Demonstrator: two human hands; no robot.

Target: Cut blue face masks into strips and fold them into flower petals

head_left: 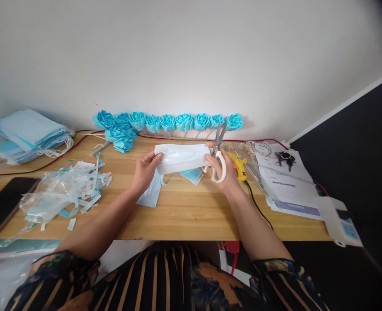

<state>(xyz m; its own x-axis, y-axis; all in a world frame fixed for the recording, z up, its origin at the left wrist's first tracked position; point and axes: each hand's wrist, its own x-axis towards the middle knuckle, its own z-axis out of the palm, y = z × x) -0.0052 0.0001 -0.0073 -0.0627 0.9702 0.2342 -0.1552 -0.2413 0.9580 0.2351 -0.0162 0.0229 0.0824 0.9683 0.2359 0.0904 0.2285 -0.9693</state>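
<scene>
A clear plastic bag (53, 192) lies crumpled on the left part of the worktop (184, 220), with blue and white scraps (93, 203) strewn around its right side; how much is inside it cannot be told. At the back left corner, a stack of pale blue face masks (29, 129) sits with clear plastic showing at its edges, white ear loops (59, 149) spilling toward the front. A white container (335, 220) with a label stands at the front right corner, its contents hidden.

The white mask sheet (181, 157) is held up between the two hands, over the middle of the worktop. The left hand (146, 172) pinches its left end between thumb and fingers. The right hand (226, 172) grips its right end and also holds the scissors (217, 139), white handles in the palm, blades pointing up and slightly parted.

Below the sheet lie a blue mask piece (150, 193) nearer the left hand and a folded blue piece (193, 176) nearer the right. A yellow glue gun (241, 166) rests just beside the right hand. Blue roses (183, 122) line the back edge; keys (284, 159) lie on papers (286, 185) along the right edge.
</scene>
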